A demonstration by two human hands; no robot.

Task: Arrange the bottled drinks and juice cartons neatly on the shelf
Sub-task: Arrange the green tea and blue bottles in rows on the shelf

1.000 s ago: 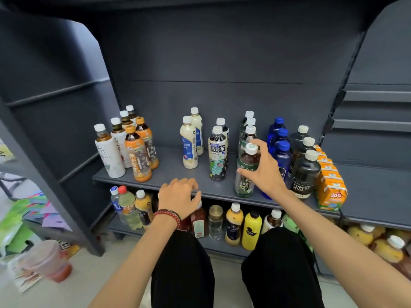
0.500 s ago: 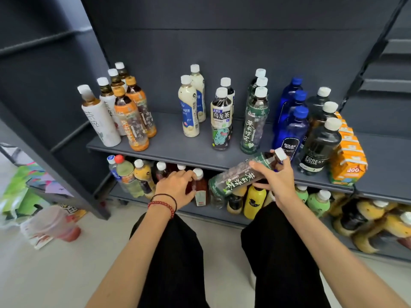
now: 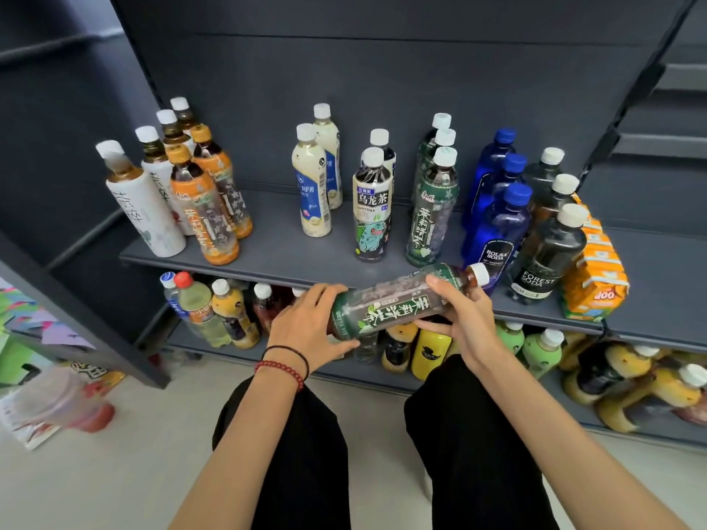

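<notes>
A green-labelled tea bottle (image 3: 394, 303) lies nearly level in front of the grey shelf (image 3: 275, 254), cap to the right. My right hand (image 3: 459, 319) grips its neck end. My left hand (image 3: 310, 323) cups its base end with thumb and fingers round it. On the shelf stand rows of bottles: white and orange ones (image 3: 199, 193) at the left, cream milk bottles (image 3: 313, 181), an oolong tea bottle (image 3: 372, 208), green tea bottles (image 3: 432, 208), blue soda bottles (image 3: 497, 212) and dark soda bottles (image 3: 551, 242). Orange juice cartons (image 3: 593, 269) line the right.
The lower shelf (image 3: 375, 372) holds mixed bottles, some lying on their sides at the right. A plastic cup (image 3: 57, 399) and coloured papers lie on the floor at the left. My knees in black trousers are below my hands.
My right hand took the front green tea bottle off the shelf and tipped it sideways. My left hand rose from the lower shelf and now holds the bottle's base.
</notes>
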